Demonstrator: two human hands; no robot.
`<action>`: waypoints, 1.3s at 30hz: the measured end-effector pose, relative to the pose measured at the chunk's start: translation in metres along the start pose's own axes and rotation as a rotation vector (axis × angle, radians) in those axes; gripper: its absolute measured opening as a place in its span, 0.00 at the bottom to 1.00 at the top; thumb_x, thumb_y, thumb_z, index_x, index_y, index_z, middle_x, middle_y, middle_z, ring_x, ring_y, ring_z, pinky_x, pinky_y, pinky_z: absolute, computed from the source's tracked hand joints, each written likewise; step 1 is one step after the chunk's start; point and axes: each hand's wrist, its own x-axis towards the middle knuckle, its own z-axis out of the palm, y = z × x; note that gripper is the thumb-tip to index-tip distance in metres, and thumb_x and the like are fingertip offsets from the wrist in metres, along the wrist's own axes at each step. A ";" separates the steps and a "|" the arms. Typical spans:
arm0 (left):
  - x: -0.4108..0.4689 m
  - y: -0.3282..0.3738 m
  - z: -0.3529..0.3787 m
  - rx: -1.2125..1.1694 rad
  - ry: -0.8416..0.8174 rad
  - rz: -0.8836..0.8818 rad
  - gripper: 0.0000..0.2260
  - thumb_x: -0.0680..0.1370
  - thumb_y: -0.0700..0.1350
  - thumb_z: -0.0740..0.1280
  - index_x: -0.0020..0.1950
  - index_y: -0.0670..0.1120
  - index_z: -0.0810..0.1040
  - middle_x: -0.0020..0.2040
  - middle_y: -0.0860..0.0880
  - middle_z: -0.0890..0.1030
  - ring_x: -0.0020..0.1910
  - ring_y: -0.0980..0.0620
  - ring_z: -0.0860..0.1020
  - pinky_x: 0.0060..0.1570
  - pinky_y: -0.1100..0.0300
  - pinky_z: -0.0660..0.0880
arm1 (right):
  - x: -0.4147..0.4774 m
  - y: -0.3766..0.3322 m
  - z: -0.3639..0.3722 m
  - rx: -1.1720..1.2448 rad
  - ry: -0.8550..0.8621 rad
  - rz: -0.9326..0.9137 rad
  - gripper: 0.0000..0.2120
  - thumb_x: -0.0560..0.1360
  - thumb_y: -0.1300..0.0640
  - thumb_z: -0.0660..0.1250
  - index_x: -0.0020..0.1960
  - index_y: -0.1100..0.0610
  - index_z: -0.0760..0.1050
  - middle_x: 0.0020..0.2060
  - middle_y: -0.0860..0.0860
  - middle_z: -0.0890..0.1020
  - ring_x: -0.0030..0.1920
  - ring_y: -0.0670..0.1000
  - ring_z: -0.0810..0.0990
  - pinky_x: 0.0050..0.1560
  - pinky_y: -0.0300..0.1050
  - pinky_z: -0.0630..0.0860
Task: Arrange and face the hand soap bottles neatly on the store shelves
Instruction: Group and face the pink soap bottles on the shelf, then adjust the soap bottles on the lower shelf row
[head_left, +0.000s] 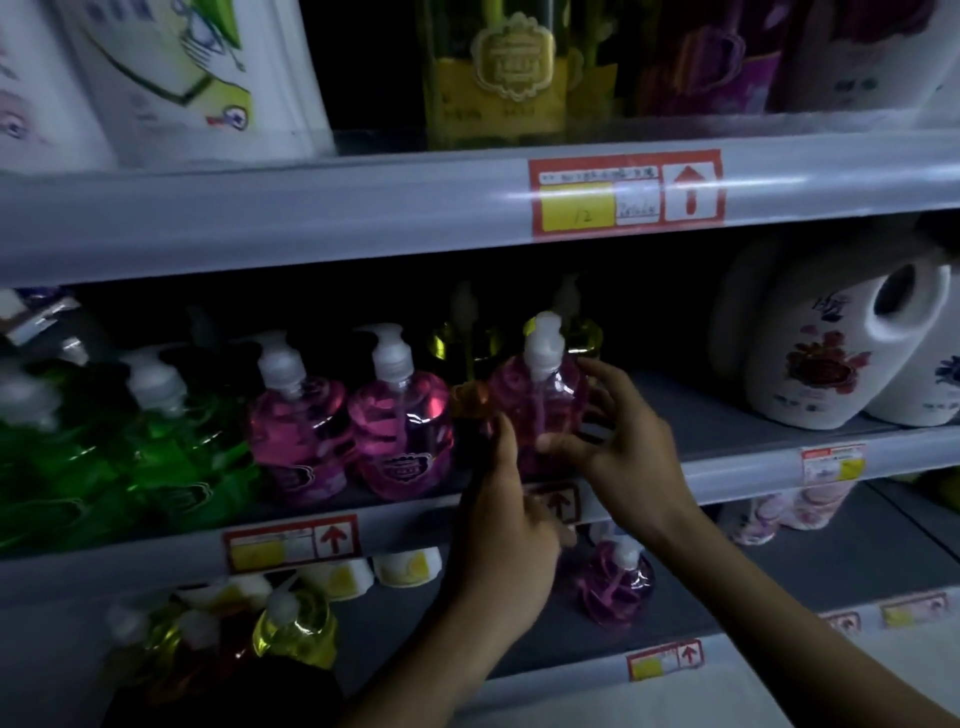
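Note:
A pink hand soap bottle (540, 400) with a white pump stands at the front of the middle shelf (753, 462). My right hand (618, 431) wraps its right side, thumb low on the front, and my left hand (504, 499) touches its lower left side. Left of it stand two more pink bottles (400, 421) with labels facing out, then green bottles (156, 441). An orange bottle (470, 402) and yellow-green bottles (457, 348) sit behind them in the dark.
White detergent jugs (831, 358) stand at the right of the middle shelf, with bare shelf between them and my hands. The lower shelf holds a pink bottle (615, 587), yellow bottles (296, 629) and white tubs (405, 566). Large bottles fill the top shelf (311, 208).

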 end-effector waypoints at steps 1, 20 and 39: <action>-0.002 -0.004 -0.004 0.001 0.006 -0.002 0.41 0.77 0.34 0.60 0.74 0.66 0.42 0.70 0.40 0.70 0.65 0.42 0.73 0.53 0.60 0.78 | 0.001 -0.002 0.006 -0.004 -0.025 -0.004 0.35 0.65 0.56 0.79 0.68 0.47 0.69 0.54 0.38 0.80 0.54 0.30 0.77 0.49 0.23 0.71; -0.022 0.126 -0.079 0.297 0.552 0.720 0.23 0.73 0.41 0.65 0.63 0.64 0.71 0.53 0.61 0.75 0.45 0.61 0.77 0.43 0.65 0.75 | -0.003 -0.112 -0.061 -0.255 0.370 -0.323 0.09 0.72 0.59 0.66 0.48 0.46 0.77 0.41 0.41 0.81 0.41 0.39 0.80 0.42 0.29 0.74; 0.080 0.239 -0.125 1.171 0.512 0.345 0.33 0.78 0.39 0.63 0.77 0.52 0.50 0.69 0.34 0.60 0.64 0.35 0.62 0.49 0.50 0.70 | 0.182 -0.224 -0.084 -0.870 -0.195 -0.167 0.31 0.72 0.49 0.71 0.71 0.47 0.61 0.62 0.60 0.69 0.56 0.64 0.77 0.57 0.50 0.74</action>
